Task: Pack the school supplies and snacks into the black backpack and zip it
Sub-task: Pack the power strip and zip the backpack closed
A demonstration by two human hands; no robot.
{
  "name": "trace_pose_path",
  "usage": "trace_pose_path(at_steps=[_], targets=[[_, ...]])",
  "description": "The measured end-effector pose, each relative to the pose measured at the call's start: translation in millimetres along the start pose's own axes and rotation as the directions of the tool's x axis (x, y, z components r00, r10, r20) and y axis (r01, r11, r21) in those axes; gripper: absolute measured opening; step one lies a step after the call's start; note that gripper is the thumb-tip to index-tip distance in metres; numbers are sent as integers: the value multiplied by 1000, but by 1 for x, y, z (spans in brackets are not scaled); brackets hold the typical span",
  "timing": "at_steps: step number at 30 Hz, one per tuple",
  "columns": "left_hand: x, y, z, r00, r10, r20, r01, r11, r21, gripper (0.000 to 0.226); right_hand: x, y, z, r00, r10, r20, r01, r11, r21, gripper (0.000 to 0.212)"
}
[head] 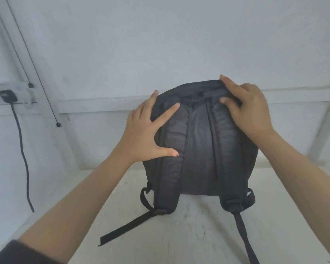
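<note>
Head view. Found black backpack standing upright on bench, straps toward camera. Noted left hand spread flat against padded back, right hand curled over top edge, gripping it. Could not see zip or supplies. Likely to slump or topple away if released carelessly.

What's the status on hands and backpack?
Left hand flat on backpack, strap side. Right hand grips its top edge. Backpack standing on table; zipper, supplies not visible.

dim cool light, soft blur, wide-angle bending
</note>
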State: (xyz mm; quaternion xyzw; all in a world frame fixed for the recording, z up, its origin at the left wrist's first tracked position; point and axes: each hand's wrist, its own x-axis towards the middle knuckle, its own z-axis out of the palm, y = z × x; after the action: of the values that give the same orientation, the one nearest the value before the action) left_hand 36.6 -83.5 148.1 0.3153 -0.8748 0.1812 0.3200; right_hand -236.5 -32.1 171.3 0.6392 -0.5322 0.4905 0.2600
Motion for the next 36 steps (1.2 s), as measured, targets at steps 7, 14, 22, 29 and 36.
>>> trace_pose_path(at_steps=[7,14,22,29,36], targets=[[25,-15,32,964,-261,50,265,957,-117,86,-13,11,21,990,101,103,-98,994,-37,58],[21,-14,119,999,31,-36,-22,974,224,70,-88,28,80,949,165,270,-49,919,-392,64],[32,-39,181,995,-79,57,66,978,197,73,-73,64,126,901,300,312,-86,830,-550,63],[39,-42,207,996,-84,-14,85,978,188,87,-70,75,141,867,349,357,-105,826,-553,62],[-1,-16,182,972,-234,-26,236,965,117,86,-86,52,105,895,340,290,-278,932,-234,62]])
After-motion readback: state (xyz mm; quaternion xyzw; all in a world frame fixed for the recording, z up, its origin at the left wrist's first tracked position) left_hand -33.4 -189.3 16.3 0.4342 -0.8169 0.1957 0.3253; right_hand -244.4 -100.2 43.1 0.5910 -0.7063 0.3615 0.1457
